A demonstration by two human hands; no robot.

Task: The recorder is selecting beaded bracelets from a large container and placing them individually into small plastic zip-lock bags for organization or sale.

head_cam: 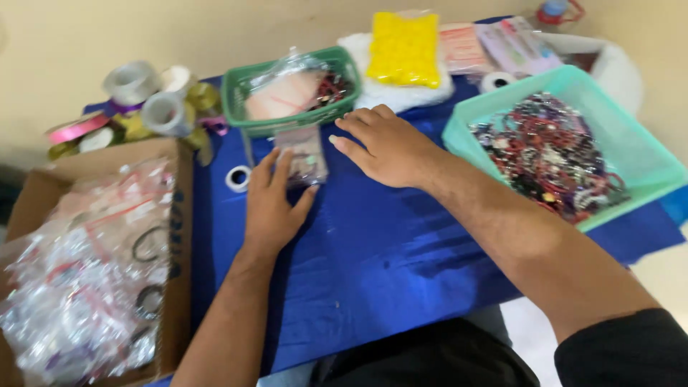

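Sitting at nine o'clock, a brown cardboard box (pixel 100 265) brims with crinkly clear plastic packets. My left hand (pixel 272 204) pinches a small clear packet (pixel 304 154) on the glossy blue cloth (pixel 373 251); my right hand (pixel 383 143) lies flat, fingers spread, holding nothing. At two o'clock stands a teal plastic basket (pixel 645 154) of tangled beads.

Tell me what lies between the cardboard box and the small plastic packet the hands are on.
In the head view, a small white tape roll and bare blue cloth lie between the cardboard box and the packet.
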